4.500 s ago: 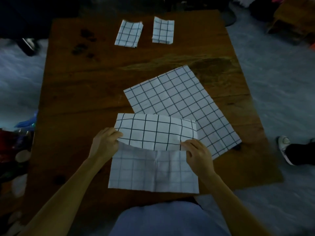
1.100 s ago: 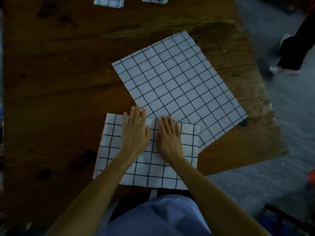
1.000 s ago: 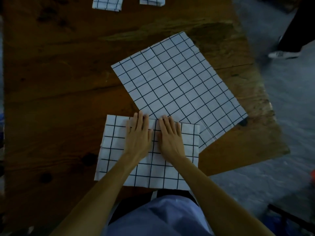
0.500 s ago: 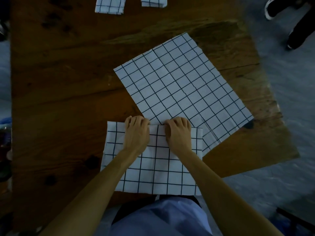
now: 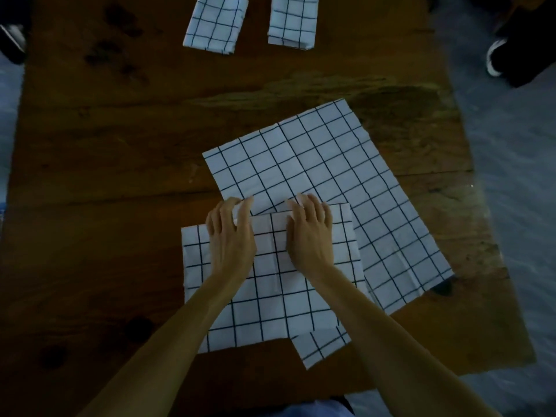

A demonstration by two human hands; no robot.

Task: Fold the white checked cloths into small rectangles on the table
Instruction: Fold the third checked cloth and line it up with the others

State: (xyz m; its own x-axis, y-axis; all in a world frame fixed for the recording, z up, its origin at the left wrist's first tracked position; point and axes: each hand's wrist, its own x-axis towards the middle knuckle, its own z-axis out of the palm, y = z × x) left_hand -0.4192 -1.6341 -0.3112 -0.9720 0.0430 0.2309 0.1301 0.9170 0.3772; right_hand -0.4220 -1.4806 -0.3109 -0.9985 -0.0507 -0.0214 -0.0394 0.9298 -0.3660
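A white checked cloth (image 5: 270, 290), folded in half, lies near me on the wooden table (image 5: 105, 145). My left hand (image 5: 231, 239) and my right hand (image 5: 310, 236) sit side by side at its far edge, fingers curled over that edge and gripping it. Beneath it, a second checked cloth (image 5: 316, 176) lies flat and unfolded, turned at an angle, with one corner poking out at the near right. Two small folded checked rectangles (image 5: 215, 24) (image 5: 291, 22) lie at the table's far end.
The table's right edge runs close past the flat cloth's right corner. A person's dark shoe (image 5: 496, 61) stands on the grey floor at the far right, and another dark shoe (image 5: 12, 40) at the far left.
My hands, pressed flat on the half-folded cloth a second ago, have slid to its far edge and curled over it. The cloth lies farther up the table in view.
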